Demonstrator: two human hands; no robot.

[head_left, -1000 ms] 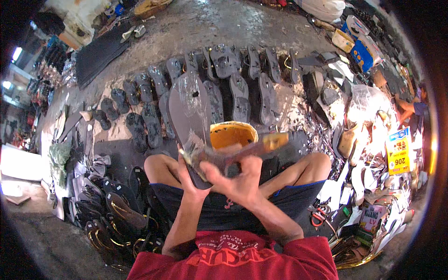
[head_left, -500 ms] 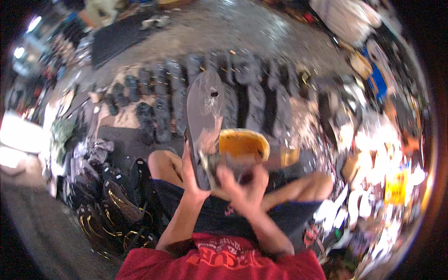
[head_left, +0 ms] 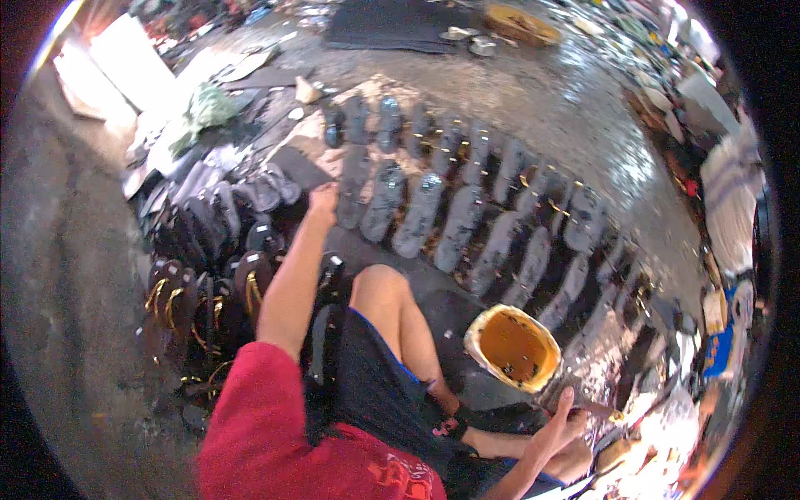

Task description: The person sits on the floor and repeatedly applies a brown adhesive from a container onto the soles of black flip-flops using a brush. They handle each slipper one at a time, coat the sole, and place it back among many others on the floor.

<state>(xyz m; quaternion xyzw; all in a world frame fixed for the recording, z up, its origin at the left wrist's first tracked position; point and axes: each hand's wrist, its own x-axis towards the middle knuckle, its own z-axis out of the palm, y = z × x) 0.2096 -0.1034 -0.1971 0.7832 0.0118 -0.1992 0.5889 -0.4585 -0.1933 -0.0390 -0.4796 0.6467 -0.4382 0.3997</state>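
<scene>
Beyond and left of the yellow tub (head_left: 479, 354), a grey sole (head_left: 354, 187) points away lengthwise, left hand (head_left: 323, 202) at its far-left edge, grip unclear; right hand (head_left: 563, 427), tubside, clasps a tool (head_left: 597, 408).

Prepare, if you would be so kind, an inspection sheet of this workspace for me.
Surface: grey floor, shiny in patches on the far side.
Job's things: dark sandal soles in rows; yellowish tub with a brownish-orange inside.
Clutter: dark sandals with gold-coloured trim heaped at the left; greenish bundle among scraps beyond.
Hands: left hand at the leftmost sole of the near row, its grip unclear; right hand holding a tool close to the tub.
Cables: nothing seen.
Surroundings: dark sheet at the far side; whitish sack at the right; glare hides detail lower right.
</scene>
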